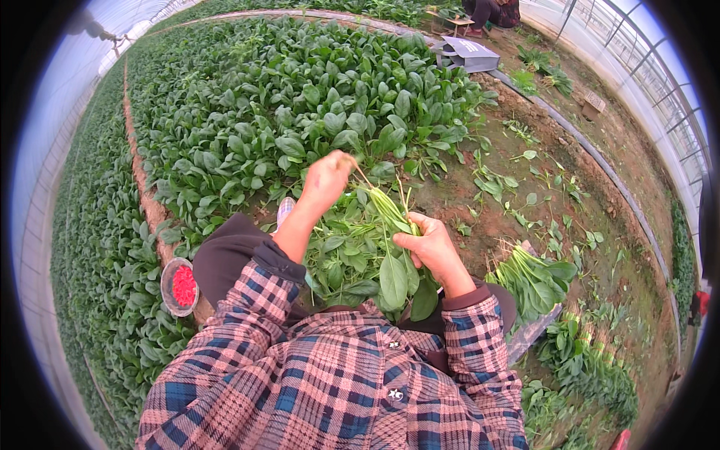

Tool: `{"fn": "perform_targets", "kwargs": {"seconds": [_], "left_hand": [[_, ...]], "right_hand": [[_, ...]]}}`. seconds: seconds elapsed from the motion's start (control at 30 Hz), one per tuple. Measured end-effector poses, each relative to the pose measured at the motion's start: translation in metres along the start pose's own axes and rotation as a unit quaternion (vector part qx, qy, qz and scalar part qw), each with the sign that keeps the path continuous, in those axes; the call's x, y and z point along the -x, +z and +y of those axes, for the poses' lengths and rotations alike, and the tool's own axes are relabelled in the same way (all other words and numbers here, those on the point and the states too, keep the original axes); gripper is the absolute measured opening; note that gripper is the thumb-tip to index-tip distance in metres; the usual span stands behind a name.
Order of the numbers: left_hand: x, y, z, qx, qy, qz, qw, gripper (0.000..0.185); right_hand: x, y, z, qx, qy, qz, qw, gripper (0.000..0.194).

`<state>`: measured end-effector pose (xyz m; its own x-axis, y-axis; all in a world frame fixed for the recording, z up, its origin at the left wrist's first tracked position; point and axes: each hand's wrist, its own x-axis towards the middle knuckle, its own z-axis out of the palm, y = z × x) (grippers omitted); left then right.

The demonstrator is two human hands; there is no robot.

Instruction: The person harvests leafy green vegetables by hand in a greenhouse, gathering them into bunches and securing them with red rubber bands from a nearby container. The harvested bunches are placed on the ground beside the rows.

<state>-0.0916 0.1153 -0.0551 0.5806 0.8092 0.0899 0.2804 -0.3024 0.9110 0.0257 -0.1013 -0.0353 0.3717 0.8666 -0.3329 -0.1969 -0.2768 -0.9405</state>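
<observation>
My right hand (430, 242) is closed around the stems of a few spinach plants (394, 281), their broad leaves hanging towards my lap. At the root end of this bunch, my left hand (327, 177) pinches a thin brownish root; the fingertips are slightly blurred. Below both hands, between my knees, lies a heap of loose green leaves and stems (343, 247). Beside my right knee, a larger pile of spinach (531, 278) rests with pale stems and roots pointing up and away from me.
Dense spinach (292, 101) grows ahead and left. A bowl (167, 284) of red strips (184, 286) stands by my left knee. Several spinach bundles (596, 360) lie at right. A grey hose (607, 180) crosses the soil; beyond are a grey bag (469, 53) and another person (489, 14).
</observation>
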Motion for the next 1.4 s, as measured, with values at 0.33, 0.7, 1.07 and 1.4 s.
{"fn": "perform_targets", "kwargs": {"seconds": [0.33, 0.7, 1.07, 1.4], "left_hand": [[0.009, -0.047, -0.036, -0.269, -0.036, -0.148, 0.951, 0.036], [0.061, 0.017, 0.029, 0.393, -0.111, -0.216, 0.887, 0.025], [0.057, 0.018, 0.022, 0.271, -0.050, -0.222, 0.935, 0.024], [0.066, 0.028, 0.020, 0.281, -0.080, -0.145, 0.945, 0.020]], "right_hand": [[-0.002, 0.000, 0.000, -0.058, -0.018, -0.009, 0.998, 0.035], [-0.014, 0.008, 0.006, -0.068, -0.025, -0.038, 0.997, 0.052], [-0.018, 0.009, 0.000, -0.059, -0.116, 0.063, 0.990, 0.033], [-0.021, 0.010, -0.004, -0.160, -0.143, 0.036, 0.976, 0.026]]}}
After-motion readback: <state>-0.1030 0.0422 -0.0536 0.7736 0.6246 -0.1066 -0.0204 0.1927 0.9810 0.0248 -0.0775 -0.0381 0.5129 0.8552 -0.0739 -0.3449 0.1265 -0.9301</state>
